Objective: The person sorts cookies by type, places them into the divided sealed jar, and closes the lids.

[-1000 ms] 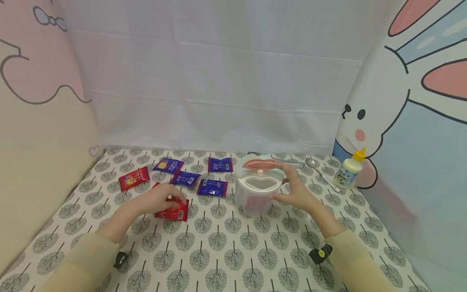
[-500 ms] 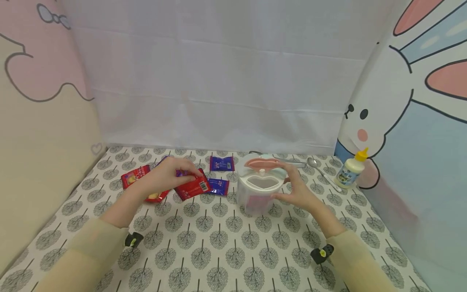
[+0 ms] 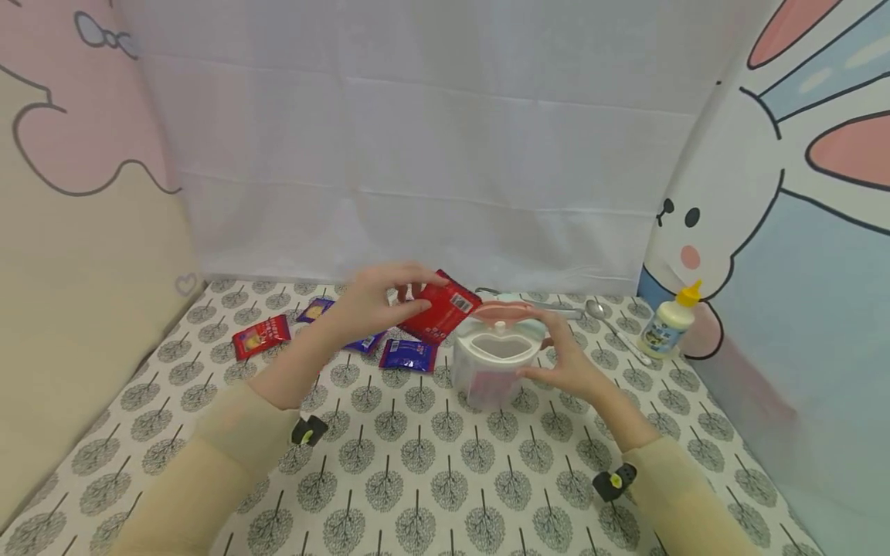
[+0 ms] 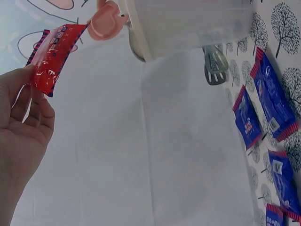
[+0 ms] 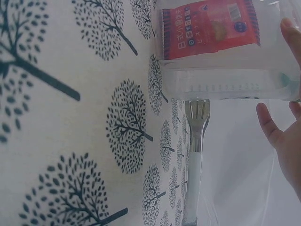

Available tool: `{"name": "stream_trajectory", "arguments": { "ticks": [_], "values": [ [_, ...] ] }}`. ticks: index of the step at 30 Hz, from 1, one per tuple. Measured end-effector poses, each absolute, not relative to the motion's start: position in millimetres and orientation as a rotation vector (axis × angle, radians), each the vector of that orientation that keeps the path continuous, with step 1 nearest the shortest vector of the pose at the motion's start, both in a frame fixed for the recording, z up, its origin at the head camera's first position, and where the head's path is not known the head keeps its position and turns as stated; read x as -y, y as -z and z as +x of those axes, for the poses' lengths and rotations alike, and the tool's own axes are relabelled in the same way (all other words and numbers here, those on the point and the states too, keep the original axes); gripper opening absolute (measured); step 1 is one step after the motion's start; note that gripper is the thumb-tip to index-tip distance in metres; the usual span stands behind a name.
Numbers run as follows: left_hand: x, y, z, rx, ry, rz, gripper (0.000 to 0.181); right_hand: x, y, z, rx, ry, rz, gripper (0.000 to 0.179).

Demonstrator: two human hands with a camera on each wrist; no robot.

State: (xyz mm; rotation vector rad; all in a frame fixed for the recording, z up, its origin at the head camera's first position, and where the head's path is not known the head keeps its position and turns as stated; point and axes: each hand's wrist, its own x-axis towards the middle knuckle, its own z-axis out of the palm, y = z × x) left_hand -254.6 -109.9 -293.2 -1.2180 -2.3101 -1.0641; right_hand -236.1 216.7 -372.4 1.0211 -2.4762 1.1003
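My left hand [image 3: 367, 307] pinches a red biscuit packet [image 3: 445, 309] between thumb and fingers, in the air at the upper left of a clear lidded container [image 3: 487, 386]. In the left wrist view the packet [image 4: 55, 59] stands out from the fingertips. Thumb and fingers of my right hand [image 3: 566, 361] grip the container's right side and top. Its pink flap [image 3: 502, 311] is raised behind a lip-shaped opening in the white lid. Through the clear wall, the right wrist view shows another red biscuit packet [image 5: 209, 28] inside.
Blue packets [image 3: 409, 355] lie left of the container, and a red packet [image 3: 260, 337] lies farther left, partly beyond my left arm. Behind the container is a slotted spatula [image 5: 196, 115]. A spoon [image 3: 615, 332] and a yellow-capped bottle [image 3: 666, 328] are at the right.
My left hand has picked up the red biscuit packet from the tablecloth and carried it up and right towards the container. The right hand has stayed at the container.
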Motion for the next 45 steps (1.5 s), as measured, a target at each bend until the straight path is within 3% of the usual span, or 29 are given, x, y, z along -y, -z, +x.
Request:
{"name": "stream_trajectory", "arguments": {
  "ticks": [18,35,45],
  "values": [
    [28,334,-269,2.072,1.119,-1.277,0.035,-216,374,-237,2.485,-1.099,1.000,0.097],
    [42,361,-263,2.205,0.977,-1.381,0.022,-217,374,-236,2.501,-1.096,1.023,0.095],
    [40,362,-264,2.192,0.855,-1.486,0.027,-217,373,-236,2.448,-1.068,1.060,0.093]
  ]
}}
